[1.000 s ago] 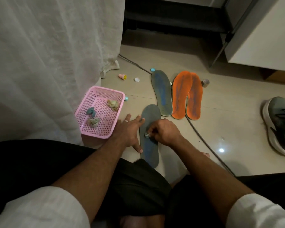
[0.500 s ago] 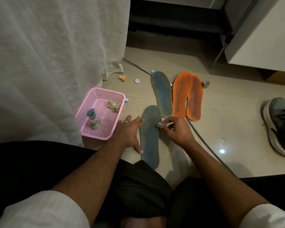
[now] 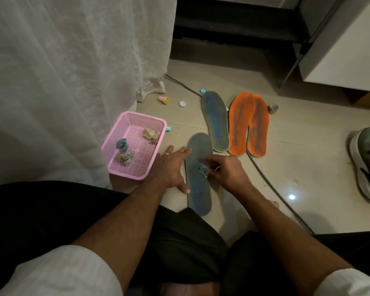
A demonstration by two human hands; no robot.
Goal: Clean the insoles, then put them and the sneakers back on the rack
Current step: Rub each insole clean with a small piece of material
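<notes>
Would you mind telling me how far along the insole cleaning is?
Early to midway. Three used wads lie in the pink basket, so some wiping looks done. In hand: the left hand steadies the near grey insole while the right hand rubs a wad on it. Left: the far grey insole and orange insoles look smudged; the sneaker is still on the floor.
</notes>
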